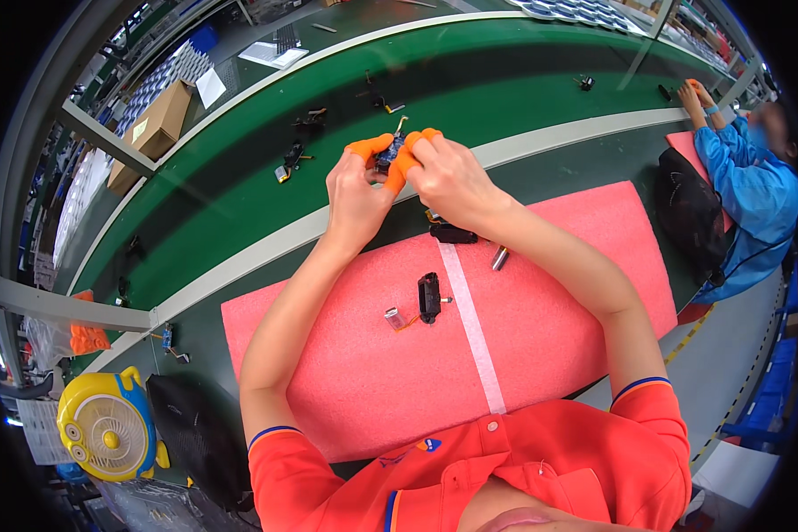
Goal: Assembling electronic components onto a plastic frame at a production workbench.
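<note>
Beyond the far edge of the pink foam mat (550, 355), both my hands meet, with orange finger cots on the fingertips. My left hand (356, 197) and my right hand (448, 177) pinch a small dark blue circuit board (387, 156) between them. A thin yellowish strip (402, 124) sticks up from the board. Fingers cover much of it. On the mat lies a black plastic housing (429, 298), wired to a small silver battery (395, 317). Just below my right hand rests another black housing (453, 234), with a short metal cylinder (500, 258) to its right.
A green conveyor belt (239, 186) with several small black assemblies (291, 161) runs behind a pale rail (541, 152). At left stand a yellow fan (106, 430) and a black bag (195, 434). A co-worker in blue (754, 191) sits at far right beside a black backpack (690, 213).
</note>
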Available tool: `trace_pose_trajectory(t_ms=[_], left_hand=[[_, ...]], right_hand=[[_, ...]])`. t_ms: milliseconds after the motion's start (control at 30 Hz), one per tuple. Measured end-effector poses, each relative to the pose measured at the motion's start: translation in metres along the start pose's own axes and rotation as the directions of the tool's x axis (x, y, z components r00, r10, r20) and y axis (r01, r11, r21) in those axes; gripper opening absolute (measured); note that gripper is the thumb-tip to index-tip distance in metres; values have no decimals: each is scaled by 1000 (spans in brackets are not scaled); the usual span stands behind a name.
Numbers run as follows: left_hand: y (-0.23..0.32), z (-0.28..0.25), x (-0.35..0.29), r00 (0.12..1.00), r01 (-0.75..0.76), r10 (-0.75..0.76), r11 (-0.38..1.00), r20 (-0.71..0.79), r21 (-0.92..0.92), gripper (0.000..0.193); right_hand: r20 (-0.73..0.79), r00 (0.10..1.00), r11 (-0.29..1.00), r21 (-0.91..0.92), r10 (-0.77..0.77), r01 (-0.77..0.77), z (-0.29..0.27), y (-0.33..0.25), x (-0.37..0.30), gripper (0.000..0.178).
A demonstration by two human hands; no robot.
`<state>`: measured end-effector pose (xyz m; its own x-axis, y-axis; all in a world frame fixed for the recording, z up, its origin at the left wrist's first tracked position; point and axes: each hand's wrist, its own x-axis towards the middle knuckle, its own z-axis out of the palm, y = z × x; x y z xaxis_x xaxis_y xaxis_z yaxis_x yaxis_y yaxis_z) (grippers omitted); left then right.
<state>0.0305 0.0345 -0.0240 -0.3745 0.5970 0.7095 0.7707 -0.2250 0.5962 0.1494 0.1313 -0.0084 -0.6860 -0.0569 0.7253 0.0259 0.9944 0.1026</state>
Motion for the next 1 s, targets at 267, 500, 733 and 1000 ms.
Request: trace_pose_trajectory(t_ms=[267, 500, 733, 1000], left_hand=[[1, -11, -3, 976, 217, -217, 976, 3, 30, 27], [-3, -15, -4, 987, 153, -146, 979, 60, -138, 31], [9, -9, 1, 973, 229, -210, 891, 93, -393, 32], [52, -4, 22, 983, 168, -134, 936, 128, -309, 36]], right_hand=[[-99, 983, 988, -12, -155, 155, 12, -7, -2, 17], [-172, 964, 980, -29, -201, 199, 12, -7, 2, 20], [-196, 963, 974, 89, -188, 208, -7, 6, 8, 18], [-204, 956, 965, 108, -213, 238, -56, 23, 11, 19]])
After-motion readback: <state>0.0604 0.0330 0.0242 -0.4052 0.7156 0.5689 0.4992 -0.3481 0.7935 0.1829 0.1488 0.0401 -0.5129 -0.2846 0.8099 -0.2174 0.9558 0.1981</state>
